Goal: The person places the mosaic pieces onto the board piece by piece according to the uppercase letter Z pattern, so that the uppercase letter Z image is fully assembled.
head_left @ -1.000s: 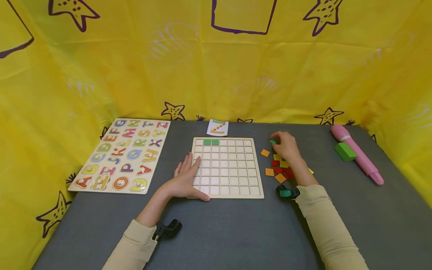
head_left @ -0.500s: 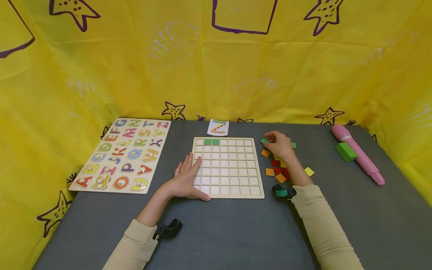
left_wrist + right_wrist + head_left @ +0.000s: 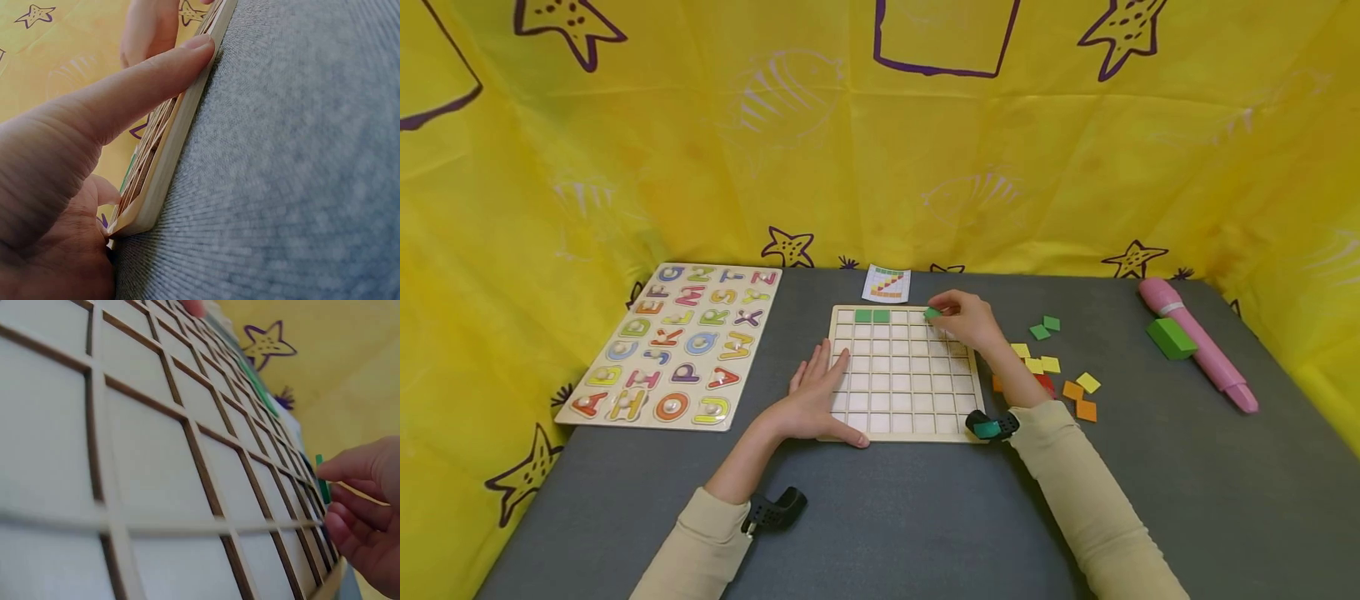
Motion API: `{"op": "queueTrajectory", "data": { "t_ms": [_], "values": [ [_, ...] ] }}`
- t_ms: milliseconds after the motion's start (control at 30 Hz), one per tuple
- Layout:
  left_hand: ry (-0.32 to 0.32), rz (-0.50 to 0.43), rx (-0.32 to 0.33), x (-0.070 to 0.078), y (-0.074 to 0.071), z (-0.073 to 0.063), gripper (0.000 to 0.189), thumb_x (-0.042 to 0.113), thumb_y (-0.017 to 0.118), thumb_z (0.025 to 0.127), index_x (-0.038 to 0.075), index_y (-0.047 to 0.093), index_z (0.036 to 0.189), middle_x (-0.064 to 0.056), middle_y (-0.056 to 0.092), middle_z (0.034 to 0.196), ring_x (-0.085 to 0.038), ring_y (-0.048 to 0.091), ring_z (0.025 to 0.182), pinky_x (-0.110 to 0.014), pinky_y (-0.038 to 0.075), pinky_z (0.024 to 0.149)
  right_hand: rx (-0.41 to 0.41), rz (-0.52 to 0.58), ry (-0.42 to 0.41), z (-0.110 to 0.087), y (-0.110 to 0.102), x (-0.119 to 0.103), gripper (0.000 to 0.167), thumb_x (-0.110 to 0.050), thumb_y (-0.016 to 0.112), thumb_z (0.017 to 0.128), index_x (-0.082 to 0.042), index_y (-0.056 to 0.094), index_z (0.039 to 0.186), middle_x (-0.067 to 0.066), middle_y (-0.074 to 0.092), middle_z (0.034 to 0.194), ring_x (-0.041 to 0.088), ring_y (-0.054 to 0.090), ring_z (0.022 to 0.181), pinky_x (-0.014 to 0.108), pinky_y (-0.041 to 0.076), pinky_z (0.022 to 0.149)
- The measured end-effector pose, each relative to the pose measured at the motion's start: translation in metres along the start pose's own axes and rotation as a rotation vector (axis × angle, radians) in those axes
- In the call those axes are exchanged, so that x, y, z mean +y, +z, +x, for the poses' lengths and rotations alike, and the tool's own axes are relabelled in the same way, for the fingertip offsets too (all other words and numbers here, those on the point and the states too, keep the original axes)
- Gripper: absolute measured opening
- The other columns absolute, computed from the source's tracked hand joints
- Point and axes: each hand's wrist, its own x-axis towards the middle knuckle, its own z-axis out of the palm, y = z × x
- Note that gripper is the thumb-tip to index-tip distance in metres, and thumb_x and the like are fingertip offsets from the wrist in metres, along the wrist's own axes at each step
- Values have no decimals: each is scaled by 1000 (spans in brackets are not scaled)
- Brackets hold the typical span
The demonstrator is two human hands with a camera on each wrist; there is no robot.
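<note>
Head view: green tile (image 3: 932, 314) pinched by right fingers (image 3: 946, 299), just brought over board (image 3: 917, 383); left fingers (image 3: 836, 368) spread; placement seemingly nearer.

left beige sleeve (image 3: 700, 542) and right beige sleeve (image 3: 1090, 492) both wrinkling, plain fabric, black perforated left wrist mount (image 3: 778, 509) curving outward, black right wrist mount (image 3: 1009, 422) showing a teal patch (image 3: 987, 430)

letter board (image 3: 678, 355) | pink microphone (image 3: 1213, 358), green block (image 3: 1172, 339) beside it | yellow backdrop (image 3: 880, 167)
</note>
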Motion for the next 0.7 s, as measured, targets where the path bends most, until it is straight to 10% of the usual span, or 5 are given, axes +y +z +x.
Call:
{"op": "queueTrajectory", "data": {
  "t_ms": [700],
  "values": [
    [-6, 3, -4, -1, 0, 1, 133, 53, 87, 64, 0, 6, 155, -25, -17, 158, -37, -16, 145, -57, -3, 112, -40, -46, -164, 16, 38, -14, 28, -6, 61, 94, -6, 66, 121, 12, 66, 118, 28, 58, 109, 40, 46, 93]
  ]
}}
